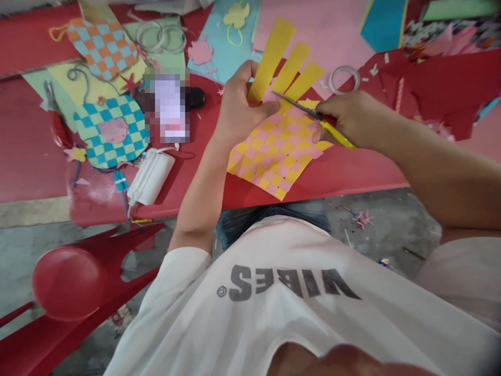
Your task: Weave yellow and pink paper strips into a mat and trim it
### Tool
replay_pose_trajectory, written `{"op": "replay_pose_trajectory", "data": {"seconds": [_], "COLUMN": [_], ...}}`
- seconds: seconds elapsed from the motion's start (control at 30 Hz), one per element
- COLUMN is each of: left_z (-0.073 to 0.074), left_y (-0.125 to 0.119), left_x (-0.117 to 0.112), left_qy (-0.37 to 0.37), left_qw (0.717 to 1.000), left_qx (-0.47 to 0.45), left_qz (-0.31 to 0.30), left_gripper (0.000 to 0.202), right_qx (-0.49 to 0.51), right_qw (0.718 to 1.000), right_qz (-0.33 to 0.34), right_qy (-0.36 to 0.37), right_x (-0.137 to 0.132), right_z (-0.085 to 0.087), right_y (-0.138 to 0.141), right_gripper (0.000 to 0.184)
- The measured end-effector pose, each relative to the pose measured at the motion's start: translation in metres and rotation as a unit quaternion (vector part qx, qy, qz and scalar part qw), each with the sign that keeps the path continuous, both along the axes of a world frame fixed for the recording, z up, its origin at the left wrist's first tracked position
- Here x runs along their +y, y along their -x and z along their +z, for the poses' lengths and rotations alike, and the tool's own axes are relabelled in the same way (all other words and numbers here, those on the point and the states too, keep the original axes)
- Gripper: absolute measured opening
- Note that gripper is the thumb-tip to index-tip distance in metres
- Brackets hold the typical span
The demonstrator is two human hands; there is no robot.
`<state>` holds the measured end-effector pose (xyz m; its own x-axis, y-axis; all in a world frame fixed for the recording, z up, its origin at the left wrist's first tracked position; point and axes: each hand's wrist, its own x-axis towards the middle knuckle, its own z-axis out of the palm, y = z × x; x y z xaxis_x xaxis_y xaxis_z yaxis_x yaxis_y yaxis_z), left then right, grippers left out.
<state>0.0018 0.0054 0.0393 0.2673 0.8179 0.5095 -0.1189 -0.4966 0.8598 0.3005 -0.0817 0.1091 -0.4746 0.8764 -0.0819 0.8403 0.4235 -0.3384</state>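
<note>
A woven paper mat [274,151] of yellow and pink strips lies near the front edge of the red table. Several yellow strip ends [287,70] stick out from its far side. My left hand [245,104] grips the mat at its far left, by the base of these strips, with thumb and fingers closed on the paper. In my right hand [348,117] is a pair of scissors [329,125] with yellow handles, its blades pointing left across the strips. Part of the handles is hidden by my fingers. Whether the blades are parted is hard to see.
On the left lie a blue-green woven paper piece [111,128], a white power bank [151,176], a phone [170,107] and red-handled pliers [58,122]. A tape roll [344,79] and red paper [450,89] are at right. A red chair [68,282] stands below left.
</note>
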Motion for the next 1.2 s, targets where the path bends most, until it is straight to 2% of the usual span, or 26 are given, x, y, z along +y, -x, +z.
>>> {"op": "replay_pose_trajectory", "data": {"seconds": [0.1, 0.23, 0.53, 0.7, 0.83, 1.0, 1.2], "left_z": [0.0, 0.001, -0.001, 0.0, 0.004, 0.01, 0.007], "left_y": [-0.001, 0.0, 0.004, 0.004, 0.006, 0.007, 0.006], "left_x": [0.0, 0.0, 0.003, 0.004, 0.003, 0.002, 0.003], "left_qy": [0.023, 0.022, -0.011, 0.016, 0.037, 0.039, 0.02], "left_qw": [1.0, 0.999, 0.998, 0.998, 0.995, 0.995, 0.994], "left_qx": [0.0, 0.0, 0.051, 0.049, 0.081, 0.076, 0.095], "left_qz": [-0.003, 0.025, 0.048, 0.047, 0.052, 0.052, 0.047], "left_gripper": [0.051, 0.047, 0.041, 0.041, 0.042, 0.042, 0.045], "right_qx": [-0.002, -0.007, -0.012, -0.022, -0.053, -0.057, -0.066], "right_qw": [1.0, 1.0, 1.0, 0.999, 0.998, 0.997, 0.997], "right_qz": [-0.005, -0.01, -0.01, 0.004, 0.015, 0.038, 0.036], "right_qy": [0.01, 0.016, 0.001, -0.023, -0.032, -0.022, -0.034], "right_x": [0.0, 0.001, 0.002, 0.004, 0.004, 0.004, 0.007], "right_z": [0.002, 0.003, -0.003, -0.01, -0.004, 0.006, 0.003], "right_y": [0.003, 0.006, 0.002, -0.002, -0.001, 0.002, -0.002], "right_gripper": [0.077, 0.075, 0.073, 0.07, 0.063, 0.055, 0.048]}}
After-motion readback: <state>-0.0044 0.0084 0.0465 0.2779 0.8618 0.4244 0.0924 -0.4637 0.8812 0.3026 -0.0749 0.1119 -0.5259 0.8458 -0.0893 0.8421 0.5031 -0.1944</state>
